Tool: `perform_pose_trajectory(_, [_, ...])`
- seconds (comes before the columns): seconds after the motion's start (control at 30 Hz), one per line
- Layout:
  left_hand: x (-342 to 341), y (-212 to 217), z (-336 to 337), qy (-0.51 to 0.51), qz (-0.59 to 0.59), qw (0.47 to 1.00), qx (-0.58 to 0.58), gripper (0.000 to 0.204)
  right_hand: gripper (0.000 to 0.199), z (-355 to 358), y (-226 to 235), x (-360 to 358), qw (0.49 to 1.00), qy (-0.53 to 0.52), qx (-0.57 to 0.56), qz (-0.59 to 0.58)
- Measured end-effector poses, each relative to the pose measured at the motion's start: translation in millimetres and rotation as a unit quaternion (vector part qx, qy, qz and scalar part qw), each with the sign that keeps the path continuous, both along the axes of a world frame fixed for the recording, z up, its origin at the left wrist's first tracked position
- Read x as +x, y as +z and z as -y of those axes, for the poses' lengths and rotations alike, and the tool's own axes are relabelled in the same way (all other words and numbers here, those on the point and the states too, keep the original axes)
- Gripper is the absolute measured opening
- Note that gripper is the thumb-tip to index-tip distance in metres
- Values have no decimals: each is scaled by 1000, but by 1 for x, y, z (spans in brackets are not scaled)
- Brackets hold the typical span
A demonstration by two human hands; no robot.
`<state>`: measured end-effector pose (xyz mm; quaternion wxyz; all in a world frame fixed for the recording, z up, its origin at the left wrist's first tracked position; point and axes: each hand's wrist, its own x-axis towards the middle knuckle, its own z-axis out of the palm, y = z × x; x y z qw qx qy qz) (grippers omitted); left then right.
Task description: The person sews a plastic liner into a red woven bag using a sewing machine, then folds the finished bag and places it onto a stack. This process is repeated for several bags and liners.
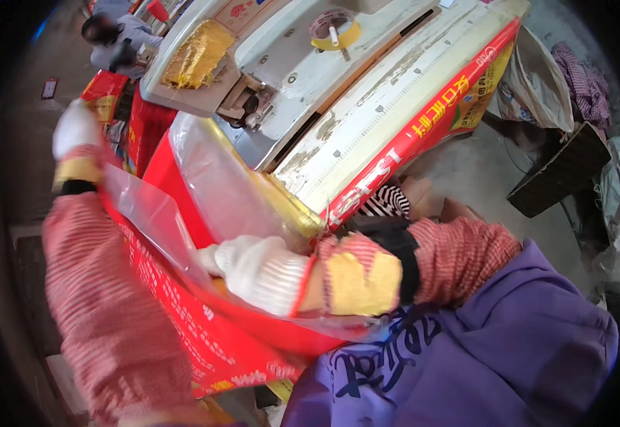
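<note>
A large red printed bag [175, 313] with a clear plastic liner [214, 167] lies across my front, its mouth spread wide. My right hand [260, 274], in a white knit glove, reaches into that mouth; its fingertips are partly hidden by the liner. My left hand [76, 129], also white-gloved, is at the bag's far left side, smeared by motion, so its fingers cannot be made out. Yellow patches and black bands wrap both red-checked sleeves. Whether either hand grips the bag cannot be told.
A worn white sewing machine table [367, 121] stands ahead, with a yellow tape roll [336, 32] on top and another red printed bag [438, 107] along its near edge. A cardboard piece [559, 174] and a white sack [534, 82] are at right. Another person [121, 43] sits far left.
</note>
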<state>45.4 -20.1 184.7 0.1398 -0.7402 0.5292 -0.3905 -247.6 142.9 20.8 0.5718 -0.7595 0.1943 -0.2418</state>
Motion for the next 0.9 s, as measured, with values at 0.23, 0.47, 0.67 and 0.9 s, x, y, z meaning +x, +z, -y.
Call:
perform_pose_trajectory(0.23, [-46, -206, -22, -338, 23, 938, 76, 16, 34, 8, -74, -162, 963, -24, 221, -153])
perform_pose_trajectory(0.47, [-46, -228, -22, -386, -643, 658, -64, 7, 36, -11, -77, -167, 949, -158, 237, -136])
perform_pose_trajectory(0.67, [-30, -219, -27, -380, -385, 831, 124, 15, 38, -12, -51, -163, 946, -96, -40, -306])
perform_pose_trajectory(0.9, [-59, -202, -48, -275, -257, 906, 194, 17, 19, -14, -50, -168, 937, -31, -39, -345])
